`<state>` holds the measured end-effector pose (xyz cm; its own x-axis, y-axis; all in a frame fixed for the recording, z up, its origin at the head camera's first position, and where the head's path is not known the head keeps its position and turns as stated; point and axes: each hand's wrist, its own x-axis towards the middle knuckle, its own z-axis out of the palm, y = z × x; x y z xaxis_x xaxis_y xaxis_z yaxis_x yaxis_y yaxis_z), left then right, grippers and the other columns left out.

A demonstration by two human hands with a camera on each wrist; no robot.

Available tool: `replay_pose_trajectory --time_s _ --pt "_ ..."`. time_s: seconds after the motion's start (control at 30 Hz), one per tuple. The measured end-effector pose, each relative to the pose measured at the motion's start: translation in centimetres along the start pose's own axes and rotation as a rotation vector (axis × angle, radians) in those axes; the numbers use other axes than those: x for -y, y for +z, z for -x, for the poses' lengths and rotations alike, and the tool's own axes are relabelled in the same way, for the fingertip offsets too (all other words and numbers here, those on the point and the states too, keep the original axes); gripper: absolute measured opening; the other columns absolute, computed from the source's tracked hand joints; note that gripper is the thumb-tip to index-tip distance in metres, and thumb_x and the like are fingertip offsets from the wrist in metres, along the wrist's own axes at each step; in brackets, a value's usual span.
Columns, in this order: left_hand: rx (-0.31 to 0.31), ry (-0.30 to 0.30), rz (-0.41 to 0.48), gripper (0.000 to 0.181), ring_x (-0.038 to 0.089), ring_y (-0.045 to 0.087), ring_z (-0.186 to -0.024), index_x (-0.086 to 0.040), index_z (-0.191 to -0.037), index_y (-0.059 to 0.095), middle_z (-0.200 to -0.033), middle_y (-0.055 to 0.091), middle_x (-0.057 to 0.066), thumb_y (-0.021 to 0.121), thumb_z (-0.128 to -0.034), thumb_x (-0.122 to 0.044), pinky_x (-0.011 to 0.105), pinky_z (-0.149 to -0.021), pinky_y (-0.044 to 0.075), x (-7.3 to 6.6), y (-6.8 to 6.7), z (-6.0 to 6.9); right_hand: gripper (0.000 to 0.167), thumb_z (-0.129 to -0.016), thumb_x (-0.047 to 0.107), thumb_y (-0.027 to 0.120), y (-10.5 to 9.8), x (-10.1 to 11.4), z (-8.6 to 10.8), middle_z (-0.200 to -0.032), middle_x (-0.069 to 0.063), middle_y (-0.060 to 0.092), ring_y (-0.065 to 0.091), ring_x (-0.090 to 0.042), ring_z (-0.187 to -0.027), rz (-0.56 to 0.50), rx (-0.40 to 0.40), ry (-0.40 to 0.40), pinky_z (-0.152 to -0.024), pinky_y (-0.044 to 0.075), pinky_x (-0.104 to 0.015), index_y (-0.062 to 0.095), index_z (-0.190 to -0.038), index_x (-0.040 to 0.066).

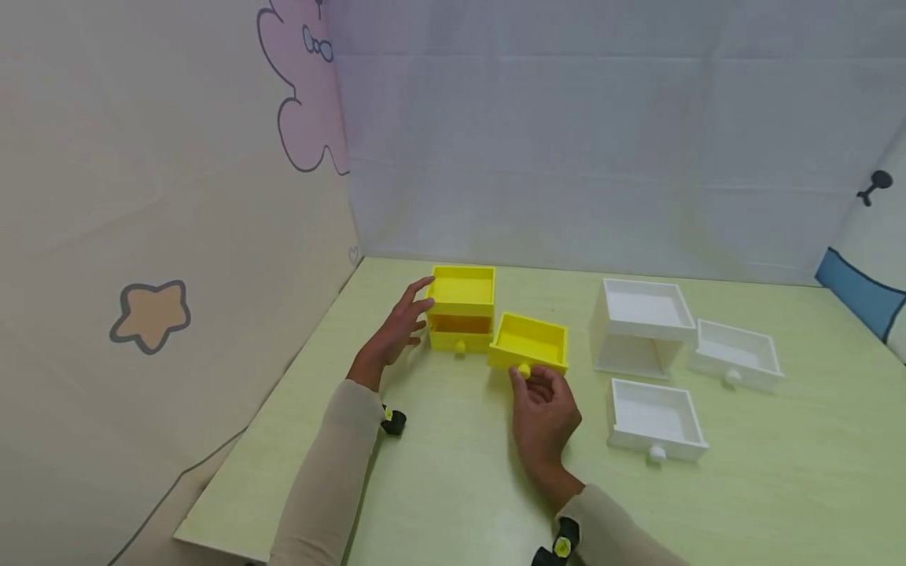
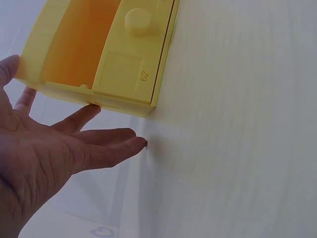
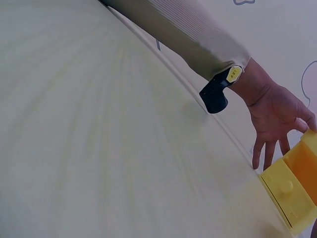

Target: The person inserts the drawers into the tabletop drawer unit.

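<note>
A small yellow cabinet (image 1: 462, 309) stands toward the back of the table. Its upper slot is vacant, and a yellow lower drawer (image 2: 119, 74) with a round knob sits in the slot below. Along the cabinet's left side is my left hand (image 1: 398, 332), fingers spread and fairly straight; thumb and some fingertips touch the cabinet in the left wrist view. My right hand (image 1: 546, 417) pinches the round knob (image 1: 524, 371) of a second yellow drawer (image 1: 508, 358), which is outside the cabinet, to its right, and slightly turned. This drawer's inside holds nothing.
Farther right stands a white cabinet (image 1: 607, 346) with an open front. One white drawer (image 1: 718, 364) lies at its right, another white drawer (image 1: 637, 442) in front of it. Fabric walls (image 1: 602, 157) border the table (image 1: 439, 487) at the back and left.
</note>
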<state>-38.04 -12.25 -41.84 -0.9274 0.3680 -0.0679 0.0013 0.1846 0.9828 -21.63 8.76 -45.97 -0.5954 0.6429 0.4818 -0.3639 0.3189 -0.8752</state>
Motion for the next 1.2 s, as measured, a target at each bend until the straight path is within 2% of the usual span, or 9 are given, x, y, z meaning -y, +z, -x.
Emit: replay_pose_trajectory --time_s 0.13,0.27,0.37,0.63,1.0,1.2 --pt "0.005 0.002 0.003 0.055 0.058 0.021 -0.14 -0.048 -0.151 0.027 -0.166 0.005 0.004 0.047 -0.101 -0.052 0.075 -0.105 0.021 0.0 0.0 0.0 0.026 -0.08 0.008 0.084 0.0 2.0 0.5 -0.082 -0.015 0.072 0.069 -0.022 -0.068 -0.004 0.021 -0.006 -0.063 0.053 -0.013 0.068 -0.093 -0.007" --pt "0.016 -0.017 0.004 0.057 0.058 0.019 -0.141 -0.046 -0.154 0.022 -0.167 0.001 0.004 0.045 -0.1027 -0.05 0.075 -0.105 0.02 -0.3 0.0 0.0 0.024 -0.078 0.002 0.084 0.2 2.4 1.0 -0.083 -0.017 0.071 0.069 -0.025 -0.069 -0.006 0.039 -0.002 -0.063 0.052 -0.013 0.068 -0.094 -0.008" --pt "0.017 -0.029 0.004 0.058 0.058 0.017 -0.142 -0.045 -0.155 0.02 -0.167 0.0 0.005 0.044 -0.1033 -0.048 0.075 -0.105 0.02 -0.4 0.0 -0.1 0.026 -0.078 0.008 0.085 0.4 1.1 1.3 -0.085 -0.015 0.072 0.07 -0.022 -0.071 -0.016 0.059 -0.001 -0.063 0.052 -0.012 0.069 -0.095 -0.004" --pt "-0.013 -0.034 -0.002 0.055 0.056 0.02 -0.142 -0.048 -0.152 0.025 -0.166 0.005 0.003 0.047 -0.1014 -0.051 0.074 -0.106 0.02 -0.2 0.3 -0.1 0.028 -0.081 0.017 0.084 0.2 1.3 1.9 -0.087 -0.01 0.071 0.07 -0.019 -0.072 -0.03 0.109 -0.043 -0.066 0.054 -0.016 0.069 -0.097 0.0" --pt "-0.027 -0.024 -0.005 0.055 0.057 0.021 -0.141 -0.047 -0.151 0.027 -0.165 0.01 0.005 0.048 -0.1006 -0.049 0.074 -0.105 0.022 -0.6 0.6 0.1 0.029 -0.081 0.017 0.085 0.5 1.6 2.4 -0.088 -0.007 0.071 0.07 -0.017 -0.073 -0.029 0.141 -0.024 -0.067 0.055 -0.017 0.069 -0.097 0.001" --pt "-0.03 -0.021 -0.015 0.056 0.057 0.023 -0.14 -0.046 -0.152 0.026 -0.165 0.009 0.007 0.048 -0.1004 -0.049 0.075 -0.104 0.022 -0.5 0.7 0.0 0.027 -0.077 0.007 0.086 1.1 1.5 2.8 -0.087 -0.013 0.071 0.071 -0.022 -0.073 -0.07 0.138 -0.042 -0.065 0.055 -0.018 0.069 -0.096 -0.004"
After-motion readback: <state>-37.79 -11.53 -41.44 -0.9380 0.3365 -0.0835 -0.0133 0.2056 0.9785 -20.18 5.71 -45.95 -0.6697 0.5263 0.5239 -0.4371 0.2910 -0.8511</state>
